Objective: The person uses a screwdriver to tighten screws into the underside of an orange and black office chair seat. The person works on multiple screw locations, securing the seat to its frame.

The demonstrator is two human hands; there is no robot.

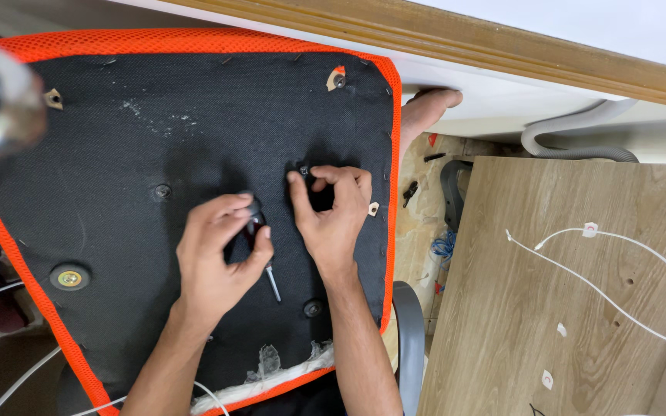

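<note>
Black fabric underside of an orange-edged chair seat (117, 154) is facing up. Right hand (333, 212) is pinching a small black bolt (303, 172); left hand (221, 254), just beside, is gripping a red-handled screwdriver (260, 246), shaft pointing down.

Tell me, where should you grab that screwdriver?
Probably by its dark handle, where the left hand already wraps the screwdriver. Come from above: it lies over the black seat underside, its thin metal shaft pointing toward the person, too slim to grip well.
</note>
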